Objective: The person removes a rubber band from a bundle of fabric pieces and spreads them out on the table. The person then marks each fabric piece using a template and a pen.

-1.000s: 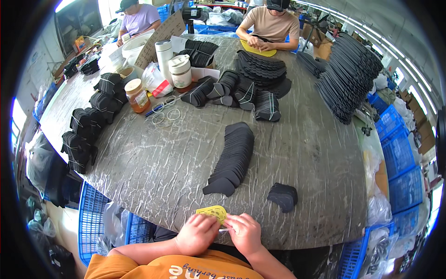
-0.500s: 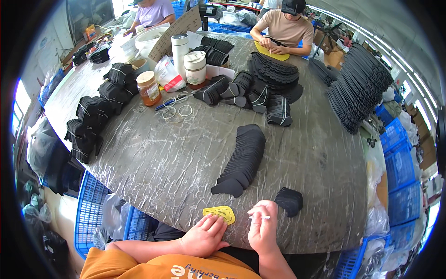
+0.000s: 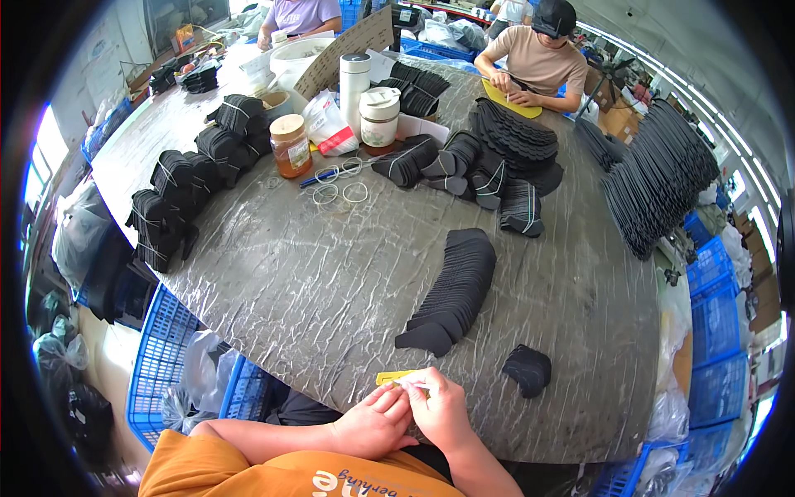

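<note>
My left hand (image 3: 377, 421) rests with its fingers stretched over a small yellow template (image 3: 387, 378) at the table's near edge, covering most of it. What lies under the template is hidden. My right hand (image 3: 441, 412) pinches a slim white pen (image 3: 421, 385), its tip over the template right beside my left fingertips. Farther in, a long fanned row of black fabric-like pieces (image 3: 454, 286) lies on the table. Right of my right hand sits a small pile of similar black pieces (image 3: 527, 370).
Banded black bundles (image 3: 170, 178) line the left side, near an amber jar (image 3: 291, 147), a white flask (image 3: 354, 87), a lidded cup (image 3: 379, 120) and elastic rings (image 3: 354, 192). A co-worker (image 3: 538, 62) handles a yellow template opposite. Blue crates (image 3: 161, 356) flank the table (image 3: 331, 273).
My right hand has moved left with the pen, from beside the template onto it, next to my left hand. The whole view has shifted slightly.
</note>
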Tool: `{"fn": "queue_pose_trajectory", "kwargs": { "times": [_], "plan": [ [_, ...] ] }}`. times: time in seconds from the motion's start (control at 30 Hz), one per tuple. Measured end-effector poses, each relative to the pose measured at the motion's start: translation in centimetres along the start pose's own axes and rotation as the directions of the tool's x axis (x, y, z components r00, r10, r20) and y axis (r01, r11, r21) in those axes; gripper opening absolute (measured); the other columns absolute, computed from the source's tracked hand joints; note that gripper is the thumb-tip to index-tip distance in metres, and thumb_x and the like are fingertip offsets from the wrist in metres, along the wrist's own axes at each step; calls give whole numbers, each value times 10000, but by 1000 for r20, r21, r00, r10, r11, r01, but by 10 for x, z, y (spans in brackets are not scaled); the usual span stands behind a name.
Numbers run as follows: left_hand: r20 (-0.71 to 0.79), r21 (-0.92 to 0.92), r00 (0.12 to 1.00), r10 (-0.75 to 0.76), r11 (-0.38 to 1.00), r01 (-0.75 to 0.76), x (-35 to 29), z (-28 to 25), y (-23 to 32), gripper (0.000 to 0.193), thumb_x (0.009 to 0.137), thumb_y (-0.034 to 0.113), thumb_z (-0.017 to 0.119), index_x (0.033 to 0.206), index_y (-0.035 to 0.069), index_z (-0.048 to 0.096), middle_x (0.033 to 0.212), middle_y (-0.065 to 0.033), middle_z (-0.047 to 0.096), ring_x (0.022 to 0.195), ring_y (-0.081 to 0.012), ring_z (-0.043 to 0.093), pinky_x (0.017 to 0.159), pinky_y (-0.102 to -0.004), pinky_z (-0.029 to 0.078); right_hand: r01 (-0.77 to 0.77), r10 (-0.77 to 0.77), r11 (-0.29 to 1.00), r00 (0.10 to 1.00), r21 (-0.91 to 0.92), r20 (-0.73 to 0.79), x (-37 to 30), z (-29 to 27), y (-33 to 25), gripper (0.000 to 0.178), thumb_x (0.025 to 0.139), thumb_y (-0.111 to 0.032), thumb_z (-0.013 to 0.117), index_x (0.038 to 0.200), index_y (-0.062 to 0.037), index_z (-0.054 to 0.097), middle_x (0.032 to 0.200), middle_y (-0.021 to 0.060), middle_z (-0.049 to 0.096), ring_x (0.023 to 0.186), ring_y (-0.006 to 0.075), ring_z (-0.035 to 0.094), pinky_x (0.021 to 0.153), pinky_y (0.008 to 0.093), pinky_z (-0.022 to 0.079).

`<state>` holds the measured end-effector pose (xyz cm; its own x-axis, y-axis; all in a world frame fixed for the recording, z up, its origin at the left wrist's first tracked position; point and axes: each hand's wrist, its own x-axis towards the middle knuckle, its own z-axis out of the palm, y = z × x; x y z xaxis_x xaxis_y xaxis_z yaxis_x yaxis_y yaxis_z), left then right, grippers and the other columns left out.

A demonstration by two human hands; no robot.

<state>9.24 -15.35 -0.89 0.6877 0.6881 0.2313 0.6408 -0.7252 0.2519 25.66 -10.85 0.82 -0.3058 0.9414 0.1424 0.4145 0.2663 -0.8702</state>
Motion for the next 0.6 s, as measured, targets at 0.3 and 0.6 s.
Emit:
{"fn": "queue_pose_trajectory", "kwargs": {
  "times": [0.3,0.6],
  "plan": [
    [-16,2,1000,0,1000,0,0,1,0,587,886,488,635,1139,-41,663,1219,-208,580,1179,-359,549,1054,-487,439,36,-39,998,998,-50,-57,-5,-2,3,97,890,13,674,949,2,598,873,168,712,799,289,734,692,358,573],
    [-4,7,1000,-8,1000,8,0,-1,1,626,879,493,640,1175,-58,646,1220,-199,582,1173,-354,549,1062,-479,437,22,-26,999,995,-43,-99,-13,-4,10,100,900,3,673,956,-1,590,873,152,709,787,277,735,691,344,572]
  ]
}}
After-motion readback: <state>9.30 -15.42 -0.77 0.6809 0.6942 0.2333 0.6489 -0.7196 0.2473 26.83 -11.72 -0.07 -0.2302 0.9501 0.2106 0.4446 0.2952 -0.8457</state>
